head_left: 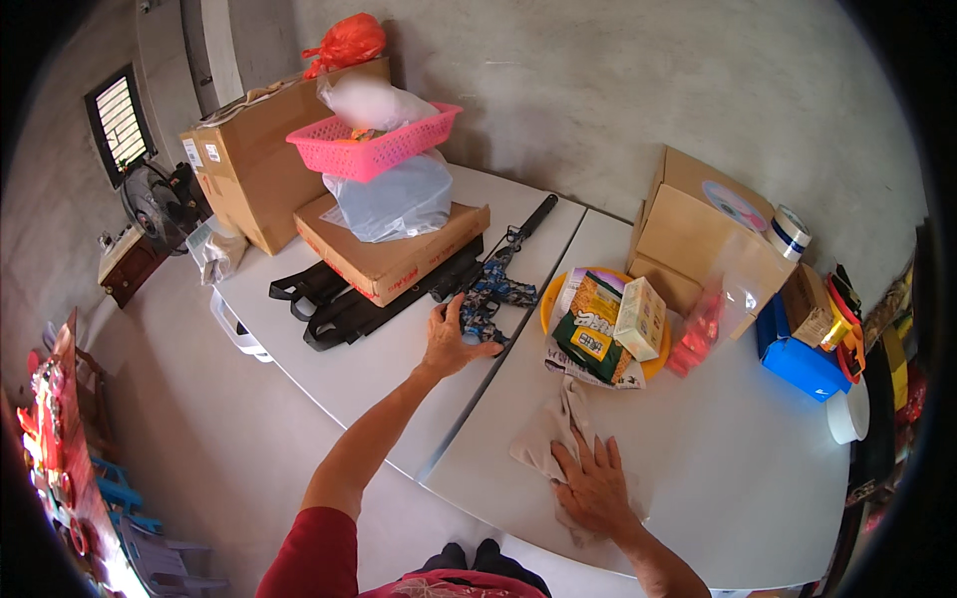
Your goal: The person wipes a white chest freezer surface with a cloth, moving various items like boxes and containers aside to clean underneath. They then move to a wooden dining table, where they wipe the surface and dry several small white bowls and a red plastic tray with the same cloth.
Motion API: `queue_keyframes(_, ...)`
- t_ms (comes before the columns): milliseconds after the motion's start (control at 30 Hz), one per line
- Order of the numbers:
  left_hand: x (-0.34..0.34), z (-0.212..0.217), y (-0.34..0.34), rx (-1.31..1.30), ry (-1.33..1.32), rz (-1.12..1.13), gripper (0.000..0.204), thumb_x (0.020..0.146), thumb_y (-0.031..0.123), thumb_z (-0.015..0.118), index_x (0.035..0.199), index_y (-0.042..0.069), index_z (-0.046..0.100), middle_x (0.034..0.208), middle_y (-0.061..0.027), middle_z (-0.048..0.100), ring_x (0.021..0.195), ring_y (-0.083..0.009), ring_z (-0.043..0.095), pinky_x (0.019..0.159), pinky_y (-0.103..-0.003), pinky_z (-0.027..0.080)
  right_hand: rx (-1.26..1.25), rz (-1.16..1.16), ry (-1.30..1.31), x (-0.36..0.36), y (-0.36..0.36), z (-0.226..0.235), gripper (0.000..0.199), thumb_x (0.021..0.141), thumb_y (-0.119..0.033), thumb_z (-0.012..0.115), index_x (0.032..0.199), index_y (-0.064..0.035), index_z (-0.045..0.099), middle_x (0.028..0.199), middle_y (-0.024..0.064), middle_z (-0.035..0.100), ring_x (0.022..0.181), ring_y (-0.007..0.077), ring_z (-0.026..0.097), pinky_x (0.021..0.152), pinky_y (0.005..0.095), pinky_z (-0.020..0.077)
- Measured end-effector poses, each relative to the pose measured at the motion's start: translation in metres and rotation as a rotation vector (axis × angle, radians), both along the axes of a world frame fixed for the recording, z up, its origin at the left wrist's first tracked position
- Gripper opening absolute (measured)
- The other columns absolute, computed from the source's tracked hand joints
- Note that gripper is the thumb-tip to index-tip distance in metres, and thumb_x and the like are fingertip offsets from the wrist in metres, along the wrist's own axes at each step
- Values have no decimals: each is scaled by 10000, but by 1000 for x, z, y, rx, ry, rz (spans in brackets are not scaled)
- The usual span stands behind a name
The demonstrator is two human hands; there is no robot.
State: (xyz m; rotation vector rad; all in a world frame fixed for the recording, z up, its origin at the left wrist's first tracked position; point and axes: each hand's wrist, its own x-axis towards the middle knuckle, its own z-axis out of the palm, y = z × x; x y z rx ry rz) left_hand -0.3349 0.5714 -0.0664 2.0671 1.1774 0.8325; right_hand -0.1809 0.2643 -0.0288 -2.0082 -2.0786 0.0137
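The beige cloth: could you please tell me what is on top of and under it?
The right hand rests on the beige cloth, which lies on the pale table; what the cloth covers cannot be seen.

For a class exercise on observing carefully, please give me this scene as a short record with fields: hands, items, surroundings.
Left hand: at the camouflage gun; grip unclear
Right hand: fingers spread on the cloth
Table, left part: flat box partly over a black bag
Stacked on flat box: clear bag, pink basket above
Table, right part: yellow tray bearing a green packet and small carton; blue box farther right
Background: grey wall; fan at left
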Motion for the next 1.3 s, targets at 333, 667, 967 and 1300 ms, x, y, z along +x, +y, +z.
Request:
queue_keyframes(333, 51, -5, 20, 130, 32, 59, 1100, 557, 605, 796, 1401, 113, 291, 1310, -311, 284, 1218, -464, 317, 1021, -508, 310, 4, 4, -9, 4, 12, -1, 564, 790, -306, 593, 1315, -140, 470, 1407, 180, 369, 1203, 409, 398, 1038, 587, 234)
queue_keyframes(667, -73, 1, -33, 427, 79, -2, 515, 764, 257, 731, 1198, 84, 512, 1203, -200, 458, 1149, -374, 424, 959, -459, 364, 58, 352, 8, -38, 78, -10, 565, 813, -309, 575, 1332, -118, 457, 1416, 166, 361, 1242, 392, 363, 1060, 573, 216)
queue_keyframes(967, -183, -10, -49, 446, 134, 137, 392, 768, 198, 700, 1108, 55, 568, 1174, -147, 492, 1132, -333, 444, 924, -440, 366, 162, 142, 28, -124, 199, -25, 544, 831, -294, 570, 1313, -80, 436, 1376, 202, 382, 1241, 396, 359, 1042, 559, 257)
queue_keyframes(1300, -186, -7, -47, 266, -164, 202, 509, 899, 302, 556, 1295, 24, 397, 1349, -220, 325, 1236, -396, 328, 1037, -467, 279, 198, 109, 31, -192, 251, -34, 527, 850, -296, 558, 1312, -71, 441, 1353, 220, 405, 1227, 405, 379, 1048, 530, 259)
